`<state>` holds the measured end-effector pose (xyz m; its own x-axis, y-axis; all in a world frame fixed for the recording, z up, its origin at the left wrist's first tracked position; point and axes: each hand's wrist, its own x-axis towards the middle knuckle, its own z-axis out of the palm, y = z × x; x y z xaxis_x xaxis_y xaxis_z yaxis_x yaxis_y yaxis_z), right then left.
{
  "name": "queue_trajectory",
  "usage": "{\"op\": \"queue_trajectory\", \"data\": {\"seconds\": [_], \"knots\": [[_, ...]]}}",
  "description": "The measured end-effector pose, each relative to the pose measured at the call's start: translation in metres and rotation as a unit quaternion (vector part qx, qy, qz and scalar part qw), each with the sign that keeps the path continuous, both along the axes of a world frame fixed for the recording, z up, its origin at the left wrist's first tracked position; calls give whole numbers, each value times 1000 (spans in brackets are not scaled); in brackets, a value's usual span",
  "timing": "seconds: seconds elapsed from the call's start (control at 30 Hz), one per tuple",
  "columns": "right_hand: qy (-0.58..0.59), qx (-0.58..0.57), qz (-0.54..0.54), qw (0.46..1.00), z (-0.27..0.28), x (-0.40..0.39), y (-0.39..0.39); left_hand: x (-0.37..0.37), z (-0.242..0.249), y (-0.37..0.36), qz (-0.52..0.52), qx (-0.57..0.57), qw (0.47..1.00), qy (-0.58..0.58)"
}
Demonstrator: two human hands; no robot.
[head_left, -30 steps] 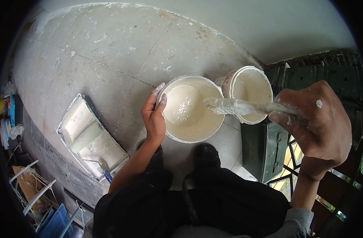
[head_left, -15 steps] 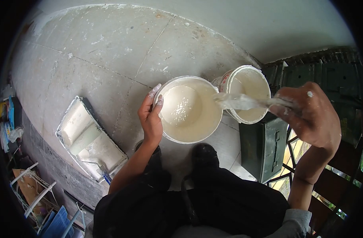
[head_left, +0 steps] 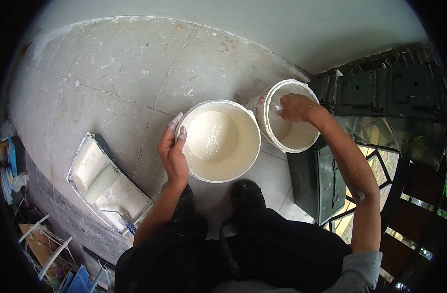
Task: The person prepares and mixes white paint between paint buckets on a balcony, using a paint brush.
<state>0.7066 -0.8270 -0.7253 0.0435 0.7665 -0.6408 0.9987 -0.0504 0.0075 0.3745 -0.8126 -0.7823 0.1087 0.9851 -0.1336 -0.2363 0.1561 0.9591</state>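
Note:
A round white bucket [head_left: 240, 146] holds pale cream liquid, and my left hand [head_left: 175, 154] grips its left rim, with white smears on the fingers. To its right stands a second white bucket [head_left: 272, 132] with red print on its side. My right hand [head_left: 297, 108] is inside the mouth of that second bucket, its fingers closed round a paint-coated tool, of which only a small whitish part shows; the rest is hidden in the bucket.
A paint tray [head_left: 130, 188] with a roller lies on the floor at left. Dark green metal boxes [head_left: 326, 180] stand at right beside a metal lattice. Cluttered items and white rods [head_left: 54, 259] are at lower left. A wall curves behind.
My right hand has moved left and into the second bucket, taking the coated tool away from the first bucket's rim. My left hand keeps its grip; the whole view has shifted slightly.

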Motion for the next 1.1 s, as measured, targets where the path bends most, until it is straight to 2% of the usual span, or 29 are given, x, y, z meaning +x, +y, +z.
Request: {"op": "queue_trajectory", "data": {"seconds": [0.07, 0.13, 0.23, 0.3, 0.33, 0.4, 0.43, 0.5, 0.53, 0.63, 0.73, 0.83, 0.93, 1.0, 1.1], "knots": [[-4, -21, 13, 1000, 5, -2, 1, 0, 1, 1, -4, 0, 1000, 2], [-8, 9, -3, 1000, 32, -1, 0, -1, 2, 0, -5, 0, 1000, 0], [6, 80, -22, 997, 90, 16, -12, 0, 3, 0, -2, -2, 1000, -8], [0, 137, -63, 989, 155, -7, -21, 1, 4, 0, -2, -1, 1000, -7], [15, 178, -12, 984, 174, -11, -29, 0, 3, 1, -2, 0, 1000, -6], [35, 209, 0, 977, 206, -28, -39, 0, 1, 0, -5, 1, 1000, -8], [40, 200, -39, 978, 221, -48, -37, 0, 1, 0, -5, 1, 1000, -7], [65, 176, -35, 982, 231, -67, -34, 0, 2, 1, -4, 3, 1000, -5], [85, 161, 7, 983, 232, -71, -34, 0, 1, 0, -5, 2, 1000, 0], [105, 243, 117, 957, 220, -70, -48, 0, 2, 0, -8, 2, 1000, 5], [108, 299, 146, 937, 210, -69, -53, 0, 5, 0, -9, 1, 1000, -3], [109, 277, 168, 940, 210, -71, -47, 0, 4, 0, -8, -4, 1000, -6], [98, 242, 166, 951, 211, -77, -40, 1, 3, 0, -7, -1, 1000, -3], [103, 292, 134, 941, 200, -75, -46, 0, 2, 0, -8, 1, 1000, 0], [99, 192, 110, 970, 206, -78, -34, -3, -3, 0, -20, 9, 1000, 4]]}}
